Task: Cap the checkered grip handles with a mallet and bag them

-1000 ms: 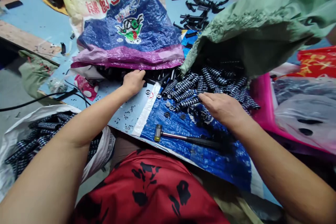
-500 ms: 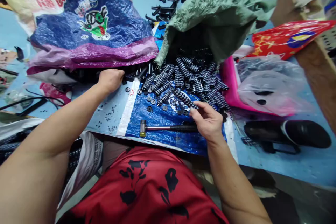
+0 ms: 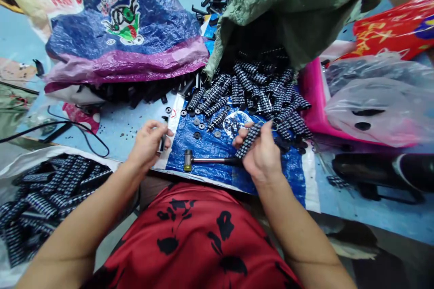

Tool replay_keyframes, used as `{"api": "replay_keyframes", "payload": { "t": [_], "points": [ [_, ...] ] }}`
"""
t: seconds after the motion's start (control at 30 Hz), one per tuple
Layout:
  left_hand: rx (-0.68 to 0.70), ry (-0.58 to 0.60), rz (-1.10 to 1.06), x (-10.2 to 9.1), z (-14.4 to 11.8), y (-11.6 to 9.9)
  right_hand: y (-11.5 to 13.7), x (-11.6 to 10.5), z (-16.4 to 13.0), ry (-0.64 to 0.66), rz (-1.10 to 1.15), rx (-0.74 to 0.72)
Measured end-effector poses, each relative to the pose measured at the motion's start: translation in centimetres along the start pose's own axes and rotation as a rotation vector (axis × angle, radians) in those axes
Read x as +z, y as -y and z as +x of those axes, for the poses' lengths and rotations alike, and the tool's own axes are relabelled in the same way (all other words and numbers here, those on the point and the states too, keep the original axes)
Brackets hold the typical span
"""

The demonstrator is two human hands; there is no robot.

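My left hand (image 3: pixel 146 145) is closed on a slim black plastic piece (image 3: pixel 163 139), held upright above the table's front edge. In my right hand (image 3: pixel 265 157) lies a black cylinder with rows of white studs (image 3: pixel 249 140), tilted, with the fingers wrapped round it. Below and between the hands, a small two-faced hammer (image 3: pixel 188 159) rests on the blue plastic sheet (image 3: pixel 210 176); my right hand covers its handle end. Several small round washers (image 3: pixel 201 125) are scattered on the sheet. Behind them a heap of similar studded cylinders (image 3: pixel 244 82) spills from a green sack (image 3: pixel 305 4).
A blue and purple printed sack (image 3: pixel 129 61) covers black parts at the left. More studded cylinders fill a white sack (image 3: pixel 54 189) at the lower left. At the right stand a pink bin (image 3: pixel 312 99) with plastic bags and a black tubular device (image 3: pixel 379 171).
My left hand has come back from the printed sack's opening with a black plastic piece. My right hand has lifted and turned the studded cylinder toward me. The camera view has shifted.
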State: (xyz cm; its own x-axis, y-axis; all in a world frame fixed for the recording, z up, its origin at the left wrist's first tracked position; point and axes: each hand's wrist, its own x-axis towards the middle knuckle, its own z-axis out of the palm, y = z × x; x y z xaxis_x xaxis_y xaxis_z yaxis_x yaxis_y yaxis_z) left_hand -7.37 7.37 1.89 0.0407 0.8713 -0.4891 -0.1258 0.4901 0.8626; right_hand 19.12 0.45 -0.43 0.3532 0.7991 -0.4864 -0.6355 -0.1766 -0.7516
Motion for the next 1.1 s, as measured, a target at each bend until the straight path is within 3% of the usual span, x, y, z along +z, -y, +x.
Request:
{"api": "replay_keyframes", "payload": {
  "t": [0.07, 0.17, 0.33, 0.53, 0.63, 0.7, 0.83, 0.9, 0.97, 1.1],
  "points": [
    [-0.025, 0.061, -0.074, 1.3, -1.3, 1.5, -1.1, 1.1, -1.3, 0.084, -0.019, 0.171],
    [-0.022, 0.179, -0.075, 3.2, -2.5, 2.9, -2.4, 2.1, -2.7, 0.164, -0.074, 0.257],
    [0.097, 0.367, 0.115, 5.1, -3.4, 4.0, -2.5, 2.3, -3.4, 0.223, -0.065, 0.127],
    [0.408, 0.383, 0.329, 7.1, -3.6, 5.6, -3.7, 3.4, -3.5, 0.118, 0.027, 0.018],
    [0.457, 0.404, 0.361, 7.6, -3.2, 5.7, -4.3, 3.4, -3.4, 0.184, -0.096, -0.064],
    [0.409, 0.386, 0.342, 7.1, -3.1, 5.5, -4.3, 2.5, -3.1, 0.299, -0.284, -0.239],
    [0.276, 0.360, 0.297, 5.3, -3.5, 4.6, -3.3, -0.1, -2.4, 0.567, -0.900, -0.857],
    [0.254, 0.364, 0.294, 4.7, -3.7, 4.4, -3.0, -0.6, -2.1, 0.664, -1.098, -1.094],
    [0.216, 0.356, 0.253, 4.6, -3.8, 4.4, -2.9, -0.5, -2.0, 0.681, -1.155, -1.233],
    [0.166, 0.268, 0.164, 5.1, -3.9, 5.0, -3.2, 0.3, -2.5, 0.600, -1.167, -1.362]
  ]
}}
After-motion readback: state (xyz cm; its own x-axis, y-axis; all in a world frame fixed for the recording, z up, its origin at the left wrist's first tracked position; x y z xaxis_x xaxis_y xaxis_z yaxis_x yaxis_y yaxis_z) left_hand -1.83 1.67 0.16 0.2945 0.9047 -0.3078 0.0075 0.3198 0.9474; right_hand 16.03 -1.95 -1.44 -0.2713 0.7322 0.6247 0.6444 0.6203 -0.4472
